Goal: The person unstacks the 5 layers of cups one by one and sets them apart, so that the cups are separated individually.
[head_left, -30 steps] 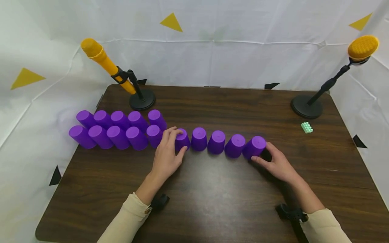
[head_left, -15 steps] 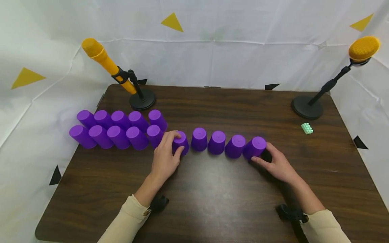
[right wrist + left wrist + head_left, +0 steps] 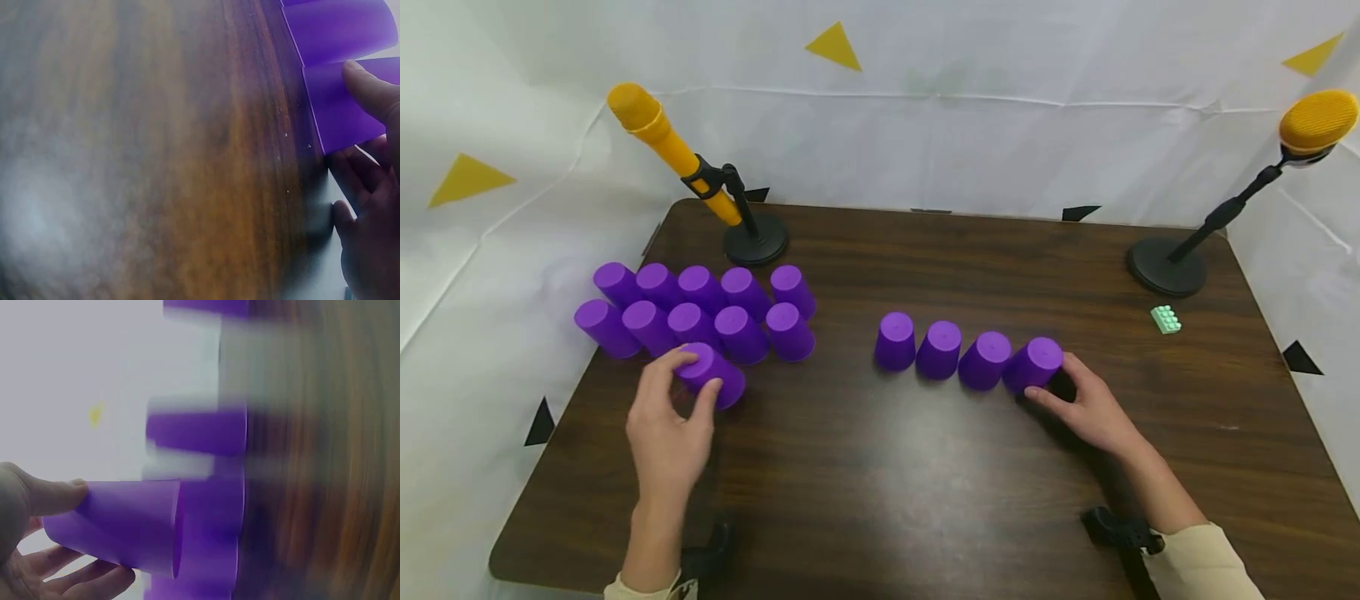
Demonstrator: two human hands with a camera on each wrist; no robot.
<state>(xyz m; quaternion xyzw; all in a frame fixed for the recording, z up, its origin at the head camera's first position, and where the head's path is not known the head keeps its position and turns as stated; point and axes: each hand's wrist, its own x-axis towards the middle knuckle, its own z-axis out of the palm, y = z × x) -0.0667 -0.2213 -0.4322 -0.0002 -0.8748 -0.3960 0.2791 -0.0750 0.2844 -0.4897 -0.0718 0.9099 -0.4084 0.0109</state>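
- Fingers of our left hand (image 3: 668, 433), cup-wide, are gripping a lifted, near-upright cup (image 3: 715, 377).
- It is hanging nearside of the rows (image 3: 694, 322), toward the desk's (image 3: 865, 483) left edge.
- Our right hand (image 3: 1093, 410) is holding the end cup (image 3: 1033, 367).

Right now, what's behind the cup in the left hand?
Behind the held cup, two rows of five cups stand upside down. It covers the lower part of the front row's third cup, so that part, and anything just between them, can't be seen.
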